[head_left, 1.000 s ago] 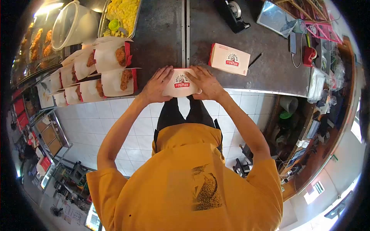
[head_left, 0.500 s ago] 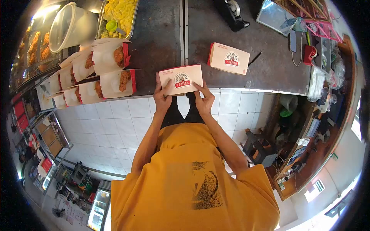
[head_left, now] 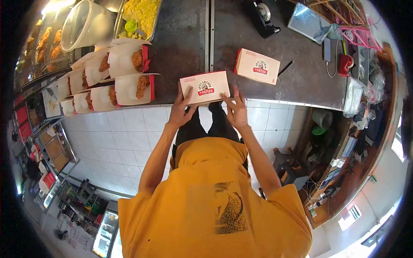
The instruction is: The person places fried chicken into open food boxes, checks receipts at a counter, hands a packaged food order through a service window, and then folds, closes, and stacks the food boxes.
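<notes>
A closed paper chicken box (head_left: 205, 87), cream on top with red edges and a printed logo, is at the counter's front edge. My left hand (head_left: 180, 111) grips its left side, thumb on the lid. My right hand (head_left: 236, 112) is at its lower right corner, fingers spread and a fingertip touching the box. A second closed chicken box (head_left: 258, 66) lies to the right. To the left stand two rows of open boxes (head_left: 124, 92), with a piece of fried chicken (head_left: 142, 87) visible in several.
A tray of yellow food (head_left: 142, 13) with a green scoop (head_left: 130, 26) and a clear plastic tub (head_left: 77, 26) are at back left. A tape dispenser (head_left: 263, 19), a black pen (head_left: 285, 68), a phone (head_left: 327, 50) and a red tape holder (head_left: 345, 65) lie to the right.
My right hand has loosened from the box's right side, its fingers spreading away. My left hand stays on the box. The whole view has shifted slightly.
</notes>
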Demonstrator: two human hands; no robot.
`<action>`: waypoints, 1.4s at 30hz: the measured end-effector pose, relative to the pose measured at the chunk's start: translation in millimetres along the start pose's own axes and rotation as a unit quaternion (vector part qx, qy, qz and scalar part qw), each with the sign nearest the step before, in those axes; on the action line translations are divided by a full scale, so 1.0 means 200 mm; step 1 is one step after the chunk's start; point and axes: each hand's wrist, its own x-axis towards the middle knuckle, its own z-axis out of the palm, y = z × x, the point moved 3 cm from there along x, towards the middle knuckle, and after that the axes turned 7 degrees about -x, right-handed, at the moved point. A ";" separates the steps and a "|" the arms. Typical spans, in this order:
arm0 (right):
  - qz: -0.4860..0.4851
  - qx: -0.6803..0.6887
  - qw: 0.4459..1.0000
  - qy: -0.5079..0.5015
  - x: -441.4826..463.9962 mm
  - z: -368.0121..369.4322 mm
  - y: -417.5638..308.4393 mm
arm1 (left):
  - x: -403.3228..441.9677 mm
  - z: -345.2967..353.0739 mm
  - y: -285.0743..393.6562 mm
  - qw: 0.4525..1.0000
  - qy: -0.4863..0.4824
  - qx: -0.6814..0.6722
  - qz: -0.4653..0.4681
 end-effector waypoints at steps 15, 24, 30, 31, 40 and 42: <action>-0.255 -0.087 0.957 -0.106 0.51 -0.23 -0.35 | -0.08 -0.11 0.28 0.994 0.060 0.072 0.061; -0.127 -0.176 0.969 -0.118 0.68 -0.65 0.33 | -0.49 -0.50 -0.02 0.905 0.385 -0.045 -0.176; -0.122 -0.112 0.981 -0.103 0.65 -0.33 -0.36 | -0.55 -0.92 -0.42 0.839 0.463 -0.061 -0.278; -0.070 -0.044 0.982 -0.168 0.65 -0.19 -0.57 | -0.54 -0.96 -0.50 0.837 0.467 -0.060 -0.278; 0.022 0.079 0.983 -0.165 0.59 0.95 -0.86 | -0.43 -0.93 -0.60 0.840 0.465 -0.123 -0.252; -0.002 0.081 0.989 -0.127 0.54 0.85 -0.68 | -0.39 -0.86 -0.52 0.852 0.417 -0.152 -0.279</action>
